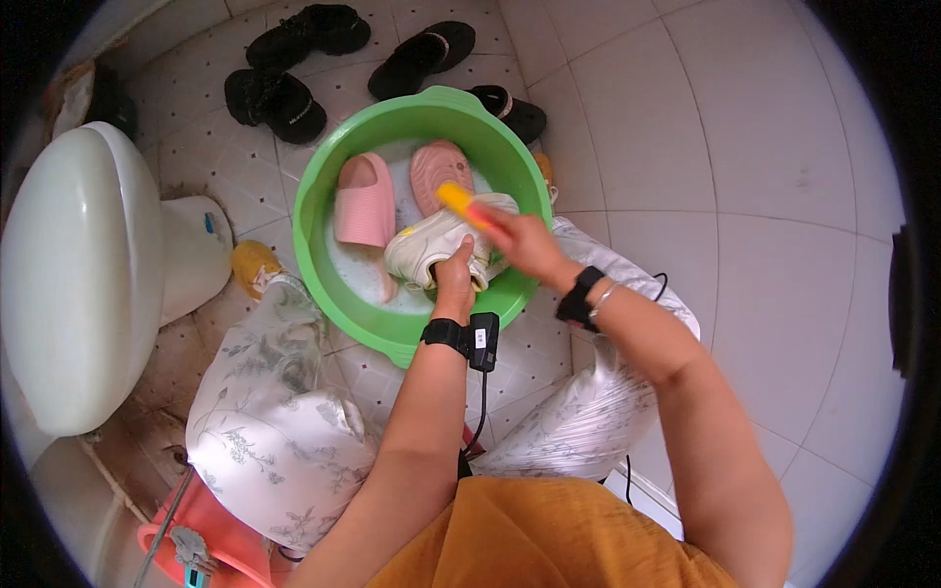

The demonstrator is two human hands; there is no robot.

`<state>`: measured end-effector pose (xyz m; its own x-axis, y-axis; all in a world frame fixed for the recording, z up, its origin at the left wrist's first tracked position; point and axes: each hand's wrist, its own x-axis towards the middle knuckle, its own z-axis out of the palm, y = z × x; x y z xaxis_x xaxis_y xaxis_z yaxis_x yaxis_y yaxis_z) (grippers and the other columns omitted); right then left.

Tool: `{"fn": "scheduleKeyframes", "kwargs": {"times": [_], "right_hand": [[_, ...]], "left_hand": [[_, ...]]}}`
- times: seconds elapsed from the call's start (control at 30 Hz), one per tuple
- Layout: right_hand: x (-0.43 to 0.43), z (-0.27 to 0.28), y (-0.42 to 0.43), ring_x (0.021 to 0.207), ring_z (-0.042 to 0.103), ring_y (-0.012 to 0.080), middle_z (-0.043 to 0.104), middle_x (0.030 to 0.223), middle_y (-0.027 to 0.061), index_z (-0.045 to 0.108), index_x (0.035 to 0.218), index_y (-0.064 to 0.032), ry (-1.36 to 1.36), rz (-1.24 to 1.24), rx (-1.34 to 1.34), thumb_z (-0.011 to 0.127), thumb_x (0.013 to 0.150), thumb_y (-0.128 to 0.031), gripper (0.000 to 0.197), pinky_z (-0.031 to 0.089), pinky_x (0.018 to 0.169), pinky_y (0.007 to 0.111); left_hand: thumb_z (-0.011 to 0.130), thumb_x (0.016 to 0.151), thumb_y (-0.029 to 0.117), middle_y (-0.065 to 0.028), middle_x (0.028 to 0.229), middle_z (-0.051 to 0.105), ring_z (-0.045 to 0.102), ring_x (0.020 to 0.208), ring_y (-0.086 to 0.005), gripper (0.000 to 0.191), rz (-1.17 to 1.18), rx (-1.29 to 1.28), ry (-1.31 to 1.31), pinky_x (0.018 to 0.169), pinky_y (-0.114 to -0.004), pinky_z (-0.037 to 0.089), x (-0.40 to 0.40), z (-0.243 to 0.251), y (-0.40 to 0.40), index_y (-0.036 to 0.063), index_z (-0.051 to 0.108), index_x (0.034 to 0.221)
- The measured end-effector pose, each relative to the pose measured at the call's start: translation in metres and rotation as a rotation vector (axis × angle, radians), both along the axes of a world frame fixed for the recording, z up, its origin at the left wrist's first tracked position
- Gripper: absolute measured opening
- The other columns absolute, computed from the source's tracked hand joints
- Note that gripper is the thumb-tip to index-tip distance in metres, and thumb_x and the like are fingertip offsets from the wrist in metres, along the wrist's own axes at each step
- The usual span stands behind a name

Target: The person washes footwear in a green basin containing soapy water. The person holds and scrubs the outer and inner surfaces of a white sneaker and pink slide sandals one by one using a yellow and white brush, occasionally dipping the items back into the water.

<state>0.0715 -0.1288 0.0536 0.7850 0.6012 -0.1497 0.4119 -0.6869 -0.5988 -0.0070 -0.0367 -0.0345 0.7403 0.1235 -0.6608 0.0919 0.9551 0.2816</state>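
A green plastic basin [309, 242] on the floor holds sudsy water. Inside it, my left hand [456, 283] grips a white sneaker [434, 242] by its opening, the thumb on the outside. My right hand [526, 242] is closed on a yellow and red brush [459, 200], which lies over the sneaker's upper side; its bristles are hidden and the hand is slightly blurred. To the left in the basin rests a pink slide sandal [365, 209]. Behind the sneaker a second pink sandal [439, 173] shows its sole.
Black shoes [283, 106] and black slippers [423, 59] stand on the tiled floor beyond the basin. A white toilet [81, 279] is at the left. A red plastic container [220, 536] with a grey brush head [191, 547] lies at lower left. A tiled wall [654, 147] rises at right.
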Motion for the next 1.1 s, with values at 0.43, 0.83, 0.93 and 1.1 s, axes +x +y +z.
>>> {"fn": "scheduleKeyframes", "kwargs": {"times": [0.43, 0.83, 0.93, 1.1], "right_hand": [[-0.039, 0.007, 0.011, 0.072, 0.061, 0.0406, 0.063, 0.084, 0.0233, 0.060, 0.118, -0.0114, -0.105, -0.139, -0.118, 0.055, 0.088, -0.024, 0.033, 0.049, 0.064, 0.047], [-0.010, 0.003, 0.024, 0.101, 0.062, 0.0304, 0.062, 0.112, 0.0182, 0.058, 0.121, -0.0074, 0.008, -0.456, -0.064, 0.057, 0.089, -0.017, 0.033, 0.049, 0.085, 0.033], [-0.022, 0.006, 0.035, 0.100, 0.064, 0.0268, 0.062, 0.112, 0.0174, 0.057, 0.122, -0.0067, -0.043, -0.300, 0.063, 0.056, 0.089, -0.015, 0.034, 0.049, 0.084, 0.031], [-0.002, 0.000, 0.025, 0.096, 0.064, 0.0295, 0.062, 0.110, 0.0199, 0.058, 0.119, -0.0050, 0.005, -0.428, 0.018, 0.058, 0.087, -0.016, 0.034, 0.050, 0.081, 0.033]], "left_hand": [[0.049, 0.090, 0.027, -0.0118, 0.119, 0.056, 0.056, 0.107, -0.0223, 0.045, 0.130, 0.040, 0.002, 0.093, -0.034, 0.042, 0.000, 0.010, 0.000, -0.0050, 0.049, 0.121], [0.051, 0.095, 0.033, -0.0100, 0.127, 0.051, 0.049, 0.116, -0.0215, 0.049, 0.153, 0.181, -0.073, 0.099, -0.034, 0.038, 0.010, 0.051, 0.006, -0.0031, 0.044, 0.128], [0.051, 0.095, 0.033, -0.0101, 0.127, 0.051, 0.051, 0.112, -0.0220, 0.050, 0.148, 0.159, -0.075, 0.098, -0.034, 0.038, 0.011, 0.050, 0.017, -0.0043, 0.044, 0.128], [0.047, 0.096, 0.037, -0.0160, 0.121, 0.056, 0.052, 0.110, -0.0240, 0.052, -0.303, 0.607, 0.083, 0.096, -0.032, 0.037, 0.003, 0.039, 0.014, -0.0083, 0.053, 0.119]]}}
